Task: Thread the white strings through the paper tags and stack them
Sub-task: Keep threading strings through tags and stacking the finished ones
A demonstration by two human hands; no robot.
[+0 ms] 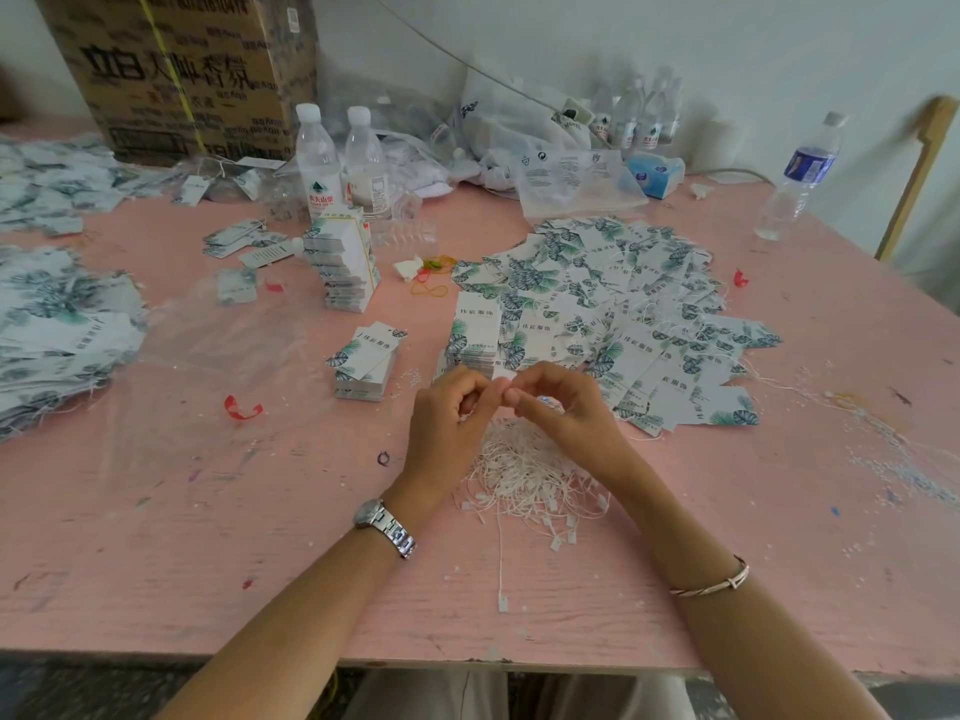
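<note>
My left hand (pixel 451 423) and my right hand (pixel 558 407) meet fingertip to fingertip above a tangled heap of white strings (pixel 524 480) on the pink table (pixel 208 537). Both pinch something small and white between them, apparently a string end; the fingers hide most of it. Just beyond the hands stands a short stack of leaf-printed paper tags (pixel 475 330). Another small tag stack (pixel 366 366) lies to its left. A wide spread of strung tags (pixel 623 304) fans out to the right.
A tall tag stack (pixel 343 265) and water bottles (pixel 317 158) stand mid-table, another bottle (pixel 800 174) at far right. Loose tag piles (pixel 57 324) cover the left side. A cardboard box (pixel 182 70) and plastic bags (pixel 519 132) sit at the back. Clear plastic sheet (pixel 218 345) lies left.
</note>
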